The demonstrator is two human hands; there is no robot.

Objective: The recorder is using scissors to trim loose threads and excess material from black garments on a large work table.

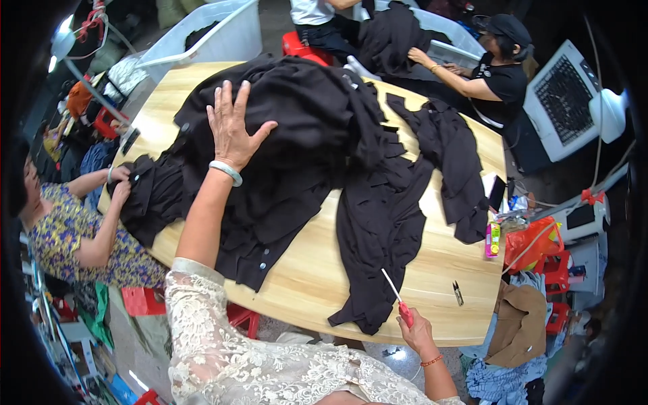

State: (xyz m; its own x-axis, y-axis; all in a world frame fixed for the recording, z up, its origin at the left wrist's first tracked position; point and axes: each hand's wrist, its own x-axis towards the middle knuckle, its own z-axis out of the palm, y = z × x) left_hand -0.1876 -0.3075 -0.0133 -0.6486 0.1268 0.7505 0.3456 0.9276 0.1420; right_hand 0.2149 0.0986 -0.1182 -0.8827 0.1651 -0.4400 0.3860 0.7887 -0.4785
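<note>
My left hand [233, 128] is open, fingers spread and palm down, over a large heap of black garments [297, 94] on the wooden table [297, 270]. I cannot tell if the palm presses on the cloth. At the near edge, my right hand [418, 334] is closed round a thin tool with a red handle [405, 313] and a narrow pale shaft. Its exact kind is unclear. The shaft points up and left, by a strip of black garments [378, 229]. Another black bundle [449, 155] lies farther right. Small buttons show on some cloth.
Small thread snips [458, 293] and a pink-and-yellow packet [492, 239] lie at the table's right. On the left, a co-worker's hands [120, 182] hold black cloth. Another person [496, 81] handles black cloth at the far side. White plastic bins [233, 34] stand behind.
</note>
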